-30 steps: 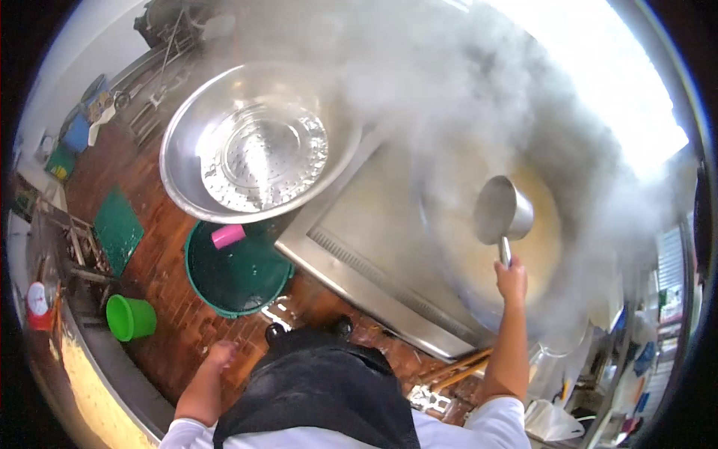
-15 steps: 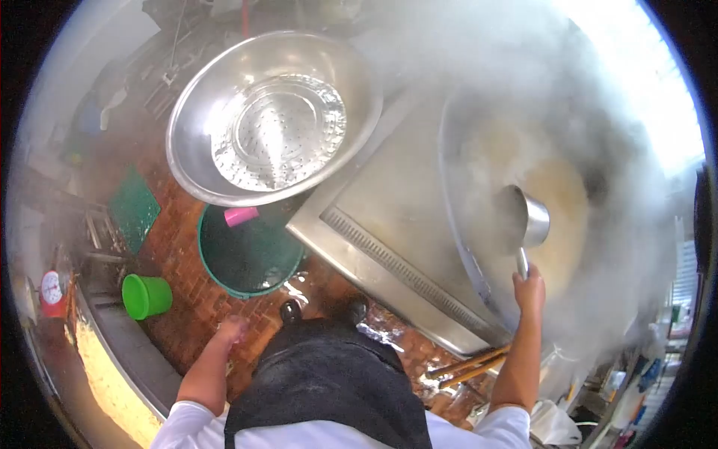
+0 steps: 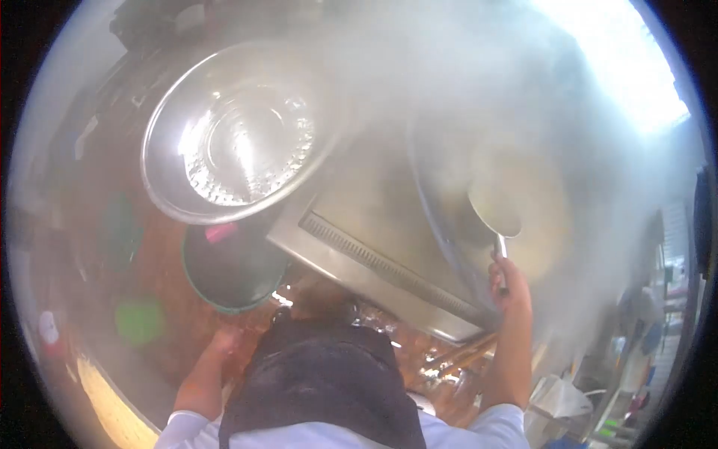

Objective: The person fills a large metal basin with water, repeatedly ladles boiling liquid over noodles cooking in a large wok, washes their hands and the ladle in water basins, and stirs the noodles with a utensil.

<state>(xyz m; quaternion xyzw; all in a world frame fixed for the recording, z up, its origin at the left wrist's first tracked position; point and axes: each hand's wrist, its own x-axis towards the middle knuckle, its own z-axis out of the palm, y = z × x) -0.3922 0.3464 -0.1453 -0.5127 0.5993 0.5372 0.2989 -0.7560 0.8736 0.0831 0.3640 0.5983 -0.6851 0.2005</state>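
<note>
My right hand point(image 3: 510, 283) is closed round the handle of a metal ladle point(image 3: 496, 215), whose bowl is over the large round pot of pale liquid point(image 3: 550, 232). Steam blurs the pot and the ladle's bowl, so what the bowl holds is hard to make out. My left hand point(image 3: 228, 342) hangs low over the brick floor, near the green tub point(image 3: 235, 273); haze blurs its fingers, and nothing shows in it. A wide metal basin point(image 3: 168, 150) stands at the upper left, beyond the tub.
The metal stove edge point(image 3: 374, 287) runs diagonally between me and the pot. A pink object point(image 3: 220, 233) shows at the tub's rim. Further left are a bright green bucket point(image 3: 140, 322) and a green mat point(image 3: 122, 232). A white bag point(image 3: 561, 396) lies at the lower right.
The ladle has turned, its round opening now more visible, and my right hand has shifted with it. Steam has thickened across the view. My left hand still hangs low.
</note>
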